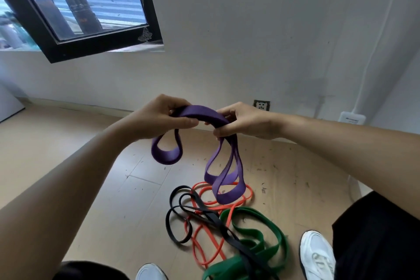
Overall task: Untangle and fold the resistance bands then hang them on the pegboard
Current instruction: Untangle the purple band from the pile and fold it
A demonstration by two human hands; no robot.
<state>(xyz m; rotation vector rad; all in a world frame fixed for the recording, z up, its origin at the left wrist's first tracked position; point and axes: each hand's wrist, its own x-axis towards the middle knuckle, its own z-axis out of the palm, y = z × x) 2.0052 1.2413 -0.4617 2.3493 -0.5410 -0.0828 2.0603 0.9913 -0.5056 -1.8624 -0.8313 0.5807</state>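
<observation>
A wide purple resistance band [200, 113] is held up between both hands, arching from one to the other. My left hand [159, 118] grips its left end, from which a short loop hangs. My right hand [245, 120] grips the right end, where two longer loops dangle down. On the floor below lies a tangle of an orange band [200, 245], a thin black band [175, 218] and a wide green band [252, 234], crossing over each other. No pegboard is in view.
My white shoes [316, 254] stand at the bottom right and bottom middle, close to the pile. A white wall with a socket [261, 105] is ahead, and a dark-framed window [75, 7] at the upper left. The wooden floor [79, 143] extends left.
</observation>
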